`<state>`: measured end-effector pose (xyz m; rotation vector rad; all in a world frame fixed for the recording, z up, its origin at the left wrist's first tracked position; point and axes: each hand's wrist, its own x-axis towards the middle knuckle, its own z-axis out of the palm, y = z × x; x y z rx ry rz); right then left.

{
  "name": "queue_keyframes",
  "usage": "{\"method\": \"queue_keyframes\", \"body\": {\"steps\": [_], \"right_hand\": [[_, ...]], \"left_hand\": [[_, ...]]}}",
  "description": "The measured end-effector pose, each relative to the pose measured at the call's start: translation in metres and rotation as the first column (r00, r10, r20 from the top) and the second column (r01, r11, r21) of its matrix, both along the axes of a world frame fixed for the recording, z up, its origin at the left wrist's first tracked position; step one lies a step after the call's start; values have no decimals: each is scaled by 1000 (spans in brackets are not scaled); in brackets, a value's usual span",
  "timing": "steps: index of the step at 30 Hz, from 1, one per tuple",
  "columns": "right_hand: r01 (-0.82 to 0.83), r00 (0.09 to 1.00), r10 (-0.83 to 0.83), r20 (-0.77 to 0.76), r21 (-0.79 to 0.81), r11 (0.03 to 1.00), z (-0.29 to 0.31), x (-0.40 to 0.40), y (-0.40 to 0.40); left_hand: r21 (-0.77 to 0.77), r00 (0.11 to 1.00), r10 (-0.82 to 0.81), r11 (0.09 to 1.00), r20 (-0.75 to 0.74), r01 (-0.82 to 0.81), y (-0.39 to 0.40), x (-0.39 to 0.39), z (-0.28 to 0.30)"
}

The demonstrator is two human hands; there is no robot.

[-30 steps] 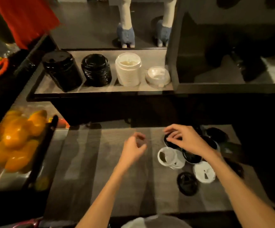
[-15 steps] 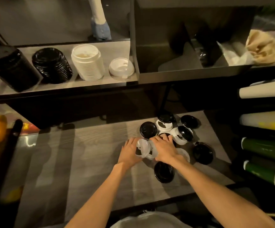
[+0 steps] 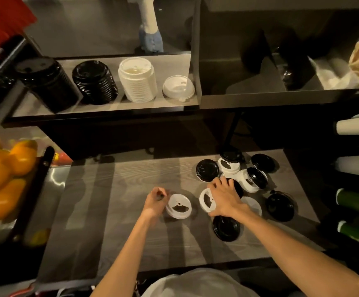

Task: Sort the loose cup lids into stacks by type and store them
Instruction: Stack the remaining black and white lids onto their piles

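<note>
- Plainly, the landmark to work from is the loose pile of lids (image 3: pixel 238 179) on the lower counter (image 3: pixel 114 211), and the step in hand looks like pulling white lids out of it to start a stack.
- Nearest the person, on the near edge of the pile, a black lid (image 3: pixel 226 228) lies flat; it is best left alone until the white ones are gathered, so the types do not mix.
- To the left of the pile, apart from it, the left hand (image 3: pixel 155 202) has its fingers curled at the rim of a white lid (image 3: pixel 178 206); whether it truly pinches the rim or only touches it I cannot tell. That lid makes a good base for a stack, set flat and the same way up as the rest.
- At the pile's near-left side, the right hand (image 3: pixel 224 199) lies spread over a second white lid (image 3: pixel 207 200), fingers fairly straight and pressing down, not wrapped round it. A slide toward the first lid should be cleaner than a lift, since a dark lid lies partly under the same hand.
- Beyond the pile, on the raised shelf (image 3: pixel 101 108), sorted stacks wait: two black stacks (image 3: pixel 94 82), a tall white stack (image 3: pixel 137 80) and a single white lid (image 3: pixel 178 88). Matching rim shape against these before storing would avoid a wrong stack.
</note>
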<state>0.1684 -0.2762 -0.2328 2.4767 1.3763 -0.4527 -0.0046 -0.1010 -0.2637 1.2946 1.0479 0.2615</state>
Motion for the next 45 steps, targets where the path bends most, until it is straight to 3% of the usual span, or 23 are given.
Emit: {"method": "queue_keyframes", "body": {"steps": [4, 6, 10, 14, 20, 23, 28, 34, 40, 45], "right_hand": [[-10, 1000, 9, 10, 67, 998, 3, 1, 1], [8, 1000, -6, -18, 127, 992, 8, 2, 4], [26, 1000, -21, -22, 239, 971, 19, -1, 7], [-8, 999, 19, -36, 261, 965, 22, -5, 5], [2, 977, 80, -198, 384, 923, 13, -18, 5], [105, 912, 68, -405, 389, 915, 11, -27, 8], [326, 718, 61, -693, 413, 850, 17, -36, 14], [374, 639, 62, -767, 379, 846, 23, -41, 20], [353, 536, 121, -836, 352, 867, 31, -56, 25], [386, 485, 145, -862, 360, 849, 48, -55, 24]], "left_hand": [[-238, 983, 123, 967, 138, -87, 1, -8, 7], [-284, 980, 122, 956, 158, -73, -1, -8, 8], [-313, 992, 100, 947, 76, -72, -8, -6, 8], [-298, 997, -26, 954, -73, 3, -20, -2, 16], [-476, 998, -60, 879, -18, 44, -33, 11, 23], [-530, 998, -60, 847, 0, 51, -34, 15, 29], [-536, 998, -22, 843, 61, 51, -28, 15, 33], [-505, 997, 41, 863, 60, -5, -24, 9, 38], [-663, 966, 225, 744, 126, -87, -19, 5, 36], [-632, 948, 288, 762, 139, -139, -15, 0, 47]]}}
